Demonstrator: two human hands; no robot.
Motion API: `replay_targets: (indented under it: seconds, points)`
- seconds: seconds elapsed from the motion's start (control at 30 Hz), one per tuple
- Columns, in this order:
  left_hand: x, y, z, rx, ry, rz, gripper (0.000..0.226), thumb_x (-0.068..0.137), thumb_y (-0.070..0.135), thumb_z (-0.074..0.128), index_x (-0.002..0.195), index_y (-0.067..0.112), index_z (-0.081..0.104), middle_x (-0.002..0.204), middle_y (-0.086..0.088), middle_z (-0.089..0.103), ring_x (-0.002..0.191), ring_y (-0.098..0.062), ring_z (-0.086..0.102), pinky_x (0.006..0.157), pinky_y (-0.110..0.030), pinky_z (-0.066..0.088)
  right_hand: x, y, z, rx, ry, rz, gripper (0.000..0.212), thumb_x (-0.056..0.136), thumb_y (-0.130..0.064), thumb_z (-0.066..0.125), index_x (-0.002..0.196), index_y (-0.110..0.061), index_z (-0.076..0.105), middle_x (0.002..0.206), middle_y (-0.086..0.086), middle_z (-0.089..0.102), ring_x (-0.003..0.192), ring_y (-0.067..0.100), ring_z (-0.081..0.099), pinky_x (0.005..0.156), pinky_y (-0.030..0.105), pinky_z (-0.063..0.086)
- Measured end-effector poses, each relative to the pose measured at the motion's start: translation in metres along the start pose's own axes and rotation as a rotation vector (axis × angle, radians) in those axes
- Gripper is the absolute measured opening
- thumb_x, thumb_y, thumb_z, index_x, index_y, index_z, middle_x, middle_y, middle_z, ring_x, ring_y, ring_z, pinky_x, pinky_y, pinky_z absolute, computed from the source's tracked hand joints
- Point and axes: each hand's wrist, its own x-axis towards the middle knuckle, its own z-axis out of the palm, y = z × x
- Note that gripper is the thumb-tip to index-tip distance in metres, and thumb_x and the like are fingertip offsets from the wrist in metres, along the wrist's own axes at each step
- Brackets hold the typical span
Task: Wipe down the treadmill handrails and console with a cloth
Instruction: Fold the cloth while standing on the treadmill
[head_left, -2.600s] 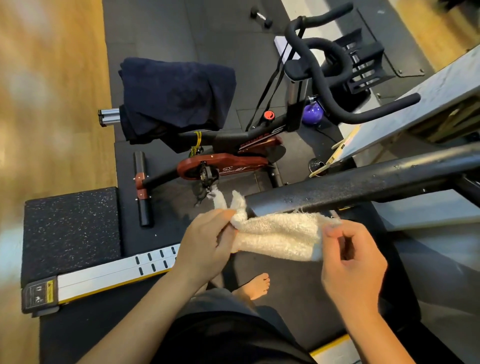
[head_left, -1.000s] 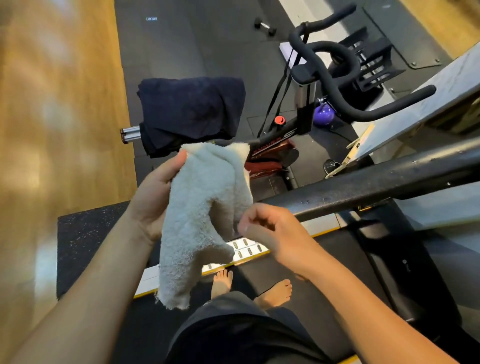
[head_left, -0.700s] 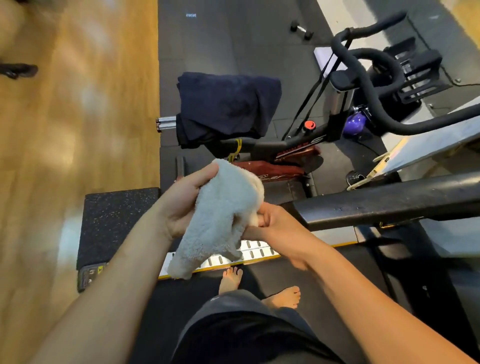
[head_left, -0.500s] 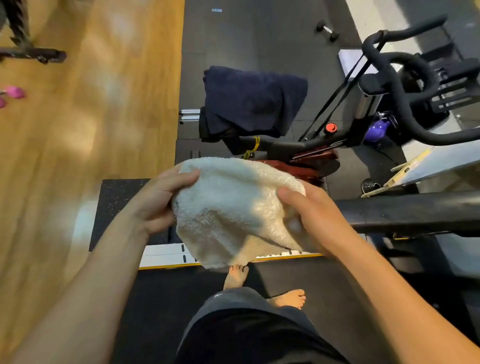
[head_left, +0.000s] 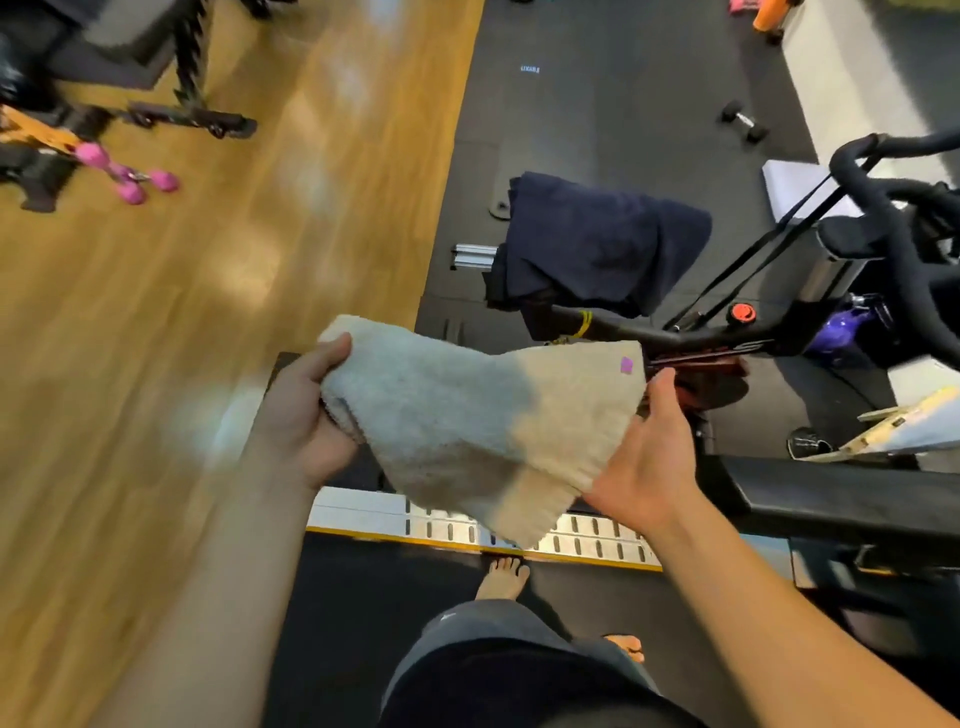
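Glossy wood floor (head_left: 182, 322) meets black rubber matting (head_left: 597, 104) under an exercise bike (head_left: 779, 332).

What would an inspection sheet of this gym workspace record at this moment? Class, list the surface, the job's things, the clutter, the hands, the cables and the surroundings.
Surface: black treadmill belt underfoot, silver side rail with a yellow edge.
Job's things: pale cloth held spread in the air; black handrail to the right, not touched by the cloth.
Clutter: dark navy towel draped over the exercise bike; black dumbbell and pink dumbbells on the floor.
Hands: left hand grips the cloth's left end; right hand holds its right edge.
Cables: black straps on the bike.
Surroundings: wooden floor, black rubber mats.
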Motion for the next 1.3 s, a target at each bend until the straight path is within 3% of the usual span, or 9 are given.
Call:
replay_targets:
  seconds: [0.17, 0.33, 0.47, 0.6, 0.77, 0.87, 1.0, 1.13, 1.3]
  points:
    - [-0.007, -0.011, -0.019, 0.062, 0.103, 0.045, 0.038, 0.091, 0.011, 0.057, 0.126, -0.002, 0.056, 0.121, -0.021, 0.066, 0.113, -0.033, 0.064, 0.096, -0.048, 0.050, -0.005, 0.020, -0.011, -0.281, 0.037, 0.039, 0.060, 0.092, -0.054, 0.043, 0.132, -0.013, 0.058, 0.133, 0.017, 0.058, 0.122, 0.035, 0.056, 0.102, 0.050, 0.042]
    - [-0.009, -0.008, -0.051, 0.620, 0.250, 0.194, 0.061, 0.059, 0.020, 0.082, 0.116, 0.015, 0.060, 0.115, -0.026, 0.065, 0.093, -0.034, 0.064, 0.071, -0.043, 0.050, -0.008, 0.026, -0.020, -0.884, 0.296, -0.231, 0.031, 0.090, -0.035, 0.062, 0.115, -0.017, 0.067, 0.111, 0.005, 0.070, 0.108, 0.025, 0.063, 0.098, 0.046, 0.049]
    - [-0.002, -0.003, -0.059, 0.982, 0.116, 0.294, 0.059, 0.070, 0.017, 0.087, 0.117, 0.044, 0.063, 0.097, -0.012, 0.073, 0.087, -0.025, 0.065, 0.082, -0.042, 0.052, -0.021, 0.022, -0.029, -1.277, 0.420, -0.409, 0.020, 0.092, -0.029, 0.062, 0.108, -0.018, 0.066, 0.119, -0.005, 0.052, 0.096, 0.000, 0.056, 0.073, 0.007, 0.043]
    - [0.002, -0.001, -0.055, 1.340, 0.067, 0.370, 0.036, 0.081, 0.013, 0.077, 0.089, 0.048, 0.074, 0.083, 0.015, 0.074, 0.078, -0.017, 0.065, 0.069, -0.026, 0.050, -0.036, 0.013, -0.028, -1.494, 0.469, -0.664, 0.008, 0.089, -0.030, 0.066, 0.081, -0.031, 0.067, 0.139, -0.020, 0.037, 0.132, -0.005, 0.033, 0.099, 0.003, 0.026]
    - [0.002, 0.010, -0.045, 1.163, -0.009, 0.442, 0.007, 0.081, 0.032, 0.069, 0.076, 0.032, 0.074, 0.100, 0.010, 0.071, 0.093, -0.010, 0.062, 0.072, -0.012, 0.049, -0.040, -0.015, -0.007, -1.184, 0.273, -0.676, 0.011, 0.090, -0.022, 0.064, 0.099, -0.029, 0.066, 0.098, -0.014, 0.070, 0.096, -0.001, 0.063, 0.079, 0.023, 0.051]
    - [0.002, 0.005, -0.030, 0.949, -0.016, 0.389, 0.035, 0.080, 0.056, 0.066, 0.078, 0.022, 0.065, 0.096, -0.004, 0.067, 0.079, -0.012, 0.059, 0.060, -0.017, 0.047, -0.036, -0.023, -0.003, -1.117, 0.090, -0.546, 0.050, 0.081, -0.010, 0.074, 0.121, -0.032, 0.054, 0.116, -0.013, 0.065, 0.109, 0.003, 0.061, 0.086, 0.025, 0.054]
    - [0.005, -0.016, -0.004, 0.879, 0.274, 0.365, 0.023, 0.100, 0.031, 0.051, 0.083, 0.018, 0.059, 0.076, 0.002, 0.060, 0.065, -0.010, 0.056, 0.043, -0.017, 0.043, -0.023, -0.018, -0.005, -1.304, 0.298, -0.645, 0.064, 0.082, -0.009, 0.072, 0.133, -0.037, 0.045, 0.123, -0.022, 0.057, 0.113, -0.010, 0.052, 0.096, 0.020, 0.047]
    - [0.002, -0.050, 0.020, 0.651, 0.248, 0.195, 0.024, 0.101, 0.037, 0.048, 0.090, 0.019, 0.061, 0.086, -0.004, 0.066, 0.077, -0.019, 0.064, 0.057, -0.032, 0.050, -0.018, -0.008, 0.006, -1.276, 0.546, -0.878, 0.074, 0.084, -0.011, 0.072, 0.140, -0.038, 0.034, 0.118, -0.010, 0.064, 0.102, 0.003, 0.063, 0.079, 0.004, 0.047]
    - [-0.007, -0.099, 0.056, 0.098, -0.036, -0.030, 0.040, 0.101, 0.034, 0.043, 0.125, 0.004, 0.053, 0.114, -0.024, 0.066, 0.095, -0.029, 0.069, 0.067, -0.039, 0.057, -0.016, 0.039, 0.015, -1.862, 0.203, -0.992, 0.078, 0.075, -0.004, 0.073, 0.138, -0.032, 0.036, 0.115, 0.000, 0.061, 0.103, 0.023, 0.060, 0.081, 0.044, 0.056]
